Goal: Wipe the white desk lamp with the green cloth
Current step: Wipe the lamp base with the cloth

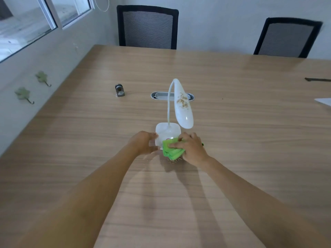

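The white desk lamp (182, 108) stands in the middle of the wooden table (232, 140), its thin neck arching up and its long head hanging to the right. Brown crumbs speckle the top of the head. My right hand (190, 148) presses the folded green cloth (172, 149) against the front of the lamp's square base (167, 130). My left hand (144, 144) grips the base's left side, fingers curled around its edge. A few crumbs lie on the table just below the cloth.
A small grey metal object (119, 90) sits to the lamp's far left. A cable slot (161, 96) is set into the table behind the lamp. Two black mesh chairs (147, 27) (286, 38) stand at the far edge. White paper (324, 102) lies at the right.
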`<state>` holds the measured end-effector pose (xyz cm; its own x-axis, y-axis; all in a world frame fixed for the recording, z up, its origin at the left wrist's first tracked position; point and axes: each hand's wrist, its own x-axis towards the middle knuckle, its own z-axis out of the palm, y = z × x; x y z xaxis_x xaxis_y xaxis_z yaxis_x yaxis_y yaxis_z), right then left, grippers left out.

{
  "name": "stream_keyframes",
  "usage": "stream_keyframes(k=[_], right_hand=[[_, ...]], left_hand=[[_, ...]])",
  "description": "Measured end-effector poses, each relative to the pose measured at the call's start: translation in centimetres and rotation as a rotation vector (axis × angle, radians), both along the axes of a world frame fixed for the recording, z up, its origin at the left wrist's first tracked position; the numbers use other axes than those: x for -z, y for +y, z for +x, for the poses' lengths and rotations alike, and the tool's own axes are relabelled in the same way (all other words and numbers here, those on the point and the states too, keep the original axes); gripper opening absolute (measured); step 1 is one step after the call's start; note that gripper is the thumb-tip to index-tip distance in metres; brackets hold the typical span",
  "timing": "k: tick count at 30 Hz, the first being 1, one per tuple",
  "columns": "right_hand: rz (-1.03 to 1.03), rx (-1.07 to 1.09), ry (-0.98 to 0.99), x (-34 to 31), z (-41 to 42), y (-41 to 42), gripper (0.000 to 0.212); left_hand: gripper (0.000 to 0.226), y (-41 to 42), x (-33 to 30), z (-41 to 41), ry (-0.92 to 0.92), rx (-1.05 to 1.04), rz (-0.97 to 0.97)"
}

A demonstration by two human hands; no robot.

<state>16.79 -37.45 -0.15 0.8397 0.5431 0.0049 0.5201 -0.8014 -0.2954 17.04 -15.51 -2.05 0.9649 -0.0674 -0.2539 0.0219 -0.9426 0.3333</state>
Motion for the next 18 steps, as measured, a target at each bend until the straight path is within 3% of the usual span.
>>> stream_keyframes(k=[5,10,13,18], right_hand=[[0.114,0.115,-0.030,0.9,-0.4,-4.4,0.046],[0.347,0.283,-0.049,0.1,2.8,-1.0,0.053],[0.305,0.285,0.046,0.3,3.5,0.9,0.053],[0.089,0.063,0.037,1.7,0.9,-0.7,0.058]], left_hand=[[0.065,-0.1,0.0,0.0,0.011,-0.004,0.023],[0.068,-0.4,-0.2,0.3,-0.008,-0.003,0.048],[0.070,-0.7,-0.3,0.2,-0.030,0.013,0.043],[0.071,-0.7,-0.1,0.1,-0.026,0.037,0.040]])
